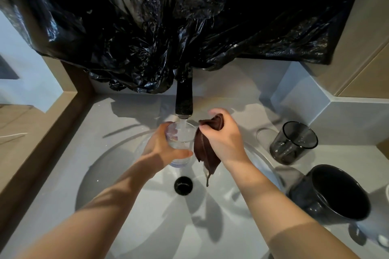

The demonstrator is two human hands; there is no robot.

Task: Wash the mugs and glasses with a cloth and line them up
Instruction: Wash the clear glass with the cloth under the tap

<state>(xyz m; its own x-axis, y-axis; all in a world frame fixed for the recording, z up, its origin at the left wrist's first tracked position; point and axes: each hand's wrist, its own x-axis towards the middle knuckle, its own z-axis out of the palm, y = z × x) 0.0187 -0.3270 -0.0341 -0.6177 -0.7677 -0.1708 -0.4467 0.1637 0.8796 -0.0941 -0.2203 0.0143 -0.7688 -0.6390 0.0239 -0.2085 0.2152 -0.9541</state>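
Overhead, I log black plastic sheet (168,27) draped above tap (184,101). Grey bench (341,153), round sink (117,174) set in it. Black mug (336,195) and smoked tumbler (293,143) upright on bench, right of sink. Left hand (161,146): fingers curled round clear glass (181,145), held under running tap, over sink. Right hand (224,139): fingers bunched, gripping brown cloth (203,149) just beside glass. Drain (183,185) below.
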